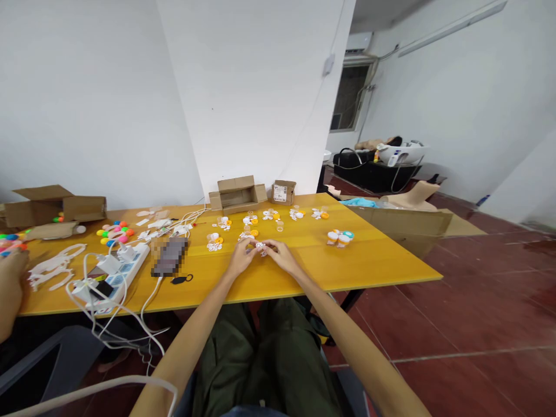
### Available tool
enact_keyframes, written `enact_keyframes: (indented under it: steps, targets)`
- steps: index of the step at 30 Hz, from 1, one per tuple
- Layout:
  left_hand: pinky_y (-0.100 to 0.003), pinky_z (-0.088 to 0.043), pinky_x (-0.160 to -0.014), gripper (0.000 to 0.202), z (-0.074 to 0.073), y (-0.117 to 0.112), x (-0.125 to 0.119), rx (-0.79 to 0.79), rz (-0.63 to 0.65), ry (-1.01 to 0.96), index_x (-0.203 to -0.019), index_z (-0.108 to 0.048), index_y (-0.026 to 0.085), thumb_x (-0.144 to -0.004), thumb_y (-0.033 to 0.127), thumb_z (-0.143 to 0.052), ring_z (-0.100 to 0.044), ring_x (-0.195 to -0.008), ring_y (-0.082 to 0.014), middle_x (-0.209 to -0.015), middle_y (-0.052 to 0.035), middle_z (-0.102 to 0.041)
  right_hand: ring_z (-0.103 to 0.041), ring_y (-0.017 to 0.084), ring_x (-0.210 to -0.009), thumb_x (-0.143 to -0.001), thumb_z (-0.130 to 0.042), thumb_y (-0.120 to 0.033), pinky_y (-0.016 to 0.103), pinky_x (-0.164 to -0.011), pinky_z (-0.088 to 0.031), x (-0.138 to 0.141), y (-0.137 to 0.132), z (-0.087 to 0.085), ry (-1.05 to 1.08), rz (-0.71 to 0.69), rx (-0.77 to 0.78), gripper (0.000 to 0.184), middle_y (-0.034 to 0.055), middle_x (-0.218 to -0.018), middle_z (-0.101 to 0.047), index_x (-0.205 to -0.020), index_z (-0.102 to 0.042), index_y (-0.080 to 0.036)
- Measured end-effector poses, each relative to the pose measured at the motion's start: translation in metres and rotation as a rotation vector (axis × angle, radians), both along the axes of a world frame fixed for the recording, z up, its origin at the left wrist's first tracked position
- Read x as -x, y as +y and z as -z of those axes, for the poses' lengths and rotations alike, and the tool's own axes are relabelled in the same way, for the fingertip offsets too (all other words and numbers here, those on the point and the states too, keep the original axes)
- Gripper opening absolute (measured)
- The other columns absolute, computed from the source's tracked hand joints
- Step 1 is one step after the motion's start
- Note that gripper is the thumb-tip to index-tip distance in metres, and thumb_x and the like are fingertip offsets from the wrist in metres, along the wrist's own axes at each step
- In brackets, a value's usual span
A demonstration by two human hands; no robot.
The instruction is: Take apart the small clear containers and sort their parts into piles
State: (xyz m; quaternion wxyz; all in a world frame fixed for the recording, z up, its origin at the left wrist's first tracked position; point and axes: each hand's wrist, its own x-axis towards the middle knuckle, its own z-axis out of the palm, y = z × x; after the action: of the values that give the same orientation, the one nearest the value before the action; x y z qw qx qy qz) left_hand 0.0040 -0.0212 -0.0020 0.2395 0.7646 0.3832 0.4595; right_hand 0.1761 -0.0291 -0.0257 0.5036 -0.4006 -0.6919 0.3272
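Note:
My left hand (242, 256) and my right hand (280, 256) meet above the table near its front edge. Their fingers are closed around a few small white discs with dark and red marks (260, 245), pinched between the fingertips. Just beyond the hands lies a pile of similar white pieces (243, 236) with an orange lid. To the left sits another group of white discs (215, 247) beside an orange ring-shaped lid (219, 240). Farther back, several like groups with small clear cups (280, 226) stand in a row. Exact markings on the pieces are too small to read.
Filled cups with white, orange and teal lids (340, 238) cluster at the right. Two cardboard boxes (238, 197) stand against the wall. Leftward are a phone (169, 256), a power strip (124, 278) with tangled cables, and another person's hand (12, 272).

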Motion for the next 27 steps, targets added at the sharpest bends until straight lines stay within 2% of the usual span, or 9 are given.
enact_keyframes:
  steps: [5,9,15,27]
  targets:
    - [-0.034,-0.049,-0.089,0.005,-0.0017,-0.0026,0.0000,0.038,0.043,-0.022,-0.079,-0.071,0.022,-0.078,0.026,-0.073,-0.063,-0.089,-0.0212,-0.084,-0.0020,-0.071,-0.065,0.020,-0.076,-0.094,-0.049,-0.038,0.031,-0.074,-0.050,-0.0005,-0.0006,-0.0006,-0.164,0.070,-0.098,0.027,0.0033,-0.081,-0.072,-0.083,-0.068,-0.023]
    - [-0.033,-0.050,-0.085,0.003,-0.0014,-0.0021,-0.0001,0.049,0.057,-0.033,-0.080,-0.072,0.021,-0.077,0.023,-0.072,-0.063,-0.085,-0.0197,-0.085,-0.0019,-0.071,-0.062,0.020,-0.075,-0.096,-0.048,-0.036,0.030,-0.073,-0.047,-0.0023,-0.0005,0.0016,-0.222,0.103,-0.118,0.028,0.0031,-0.078,-0.069,-0.075,-0.062,-0.024]
    - [-0.029,-0.050,-0.076,0.002,-0.0005,-0.0010,0.0004,0.086,0.092,-0.039,-0.077,-0.072,0.020,-0.075,0.021,-0.073,-0.062,-0.078,-0.0175,-0.080,-0.0013,-0.070,-0.061,0.021,-0.075,-0.097,-0.044,-0.031,0.030,-0.072,-0.044,-0.0039,-0.0005,0.0048,-0.295,0.118,-0.124,0.028,0.0043,-0.079,-0.068,-0.075,-0.060,-0.025]
    - [-0.027,-0.048,-0.068,0.009,0.0006,0.0008,0.0008,0.145,0.113,-0.052,-0.080,-0.073,0.020,-0.075,0.028,-0.074,-0.059,-0.069,-0.0153,-0.076,-0.0005,-0.069,-0.061,0.020,-0.072,-0.099,-0.042,-0.035,0.029,-0.070,-0.044,-0.0051,-0.0004,0.0036,-0.318,0.097,-0.121,0.032,0.0034,-0.077,-0.069,-0.075,-0.060,-0.025]
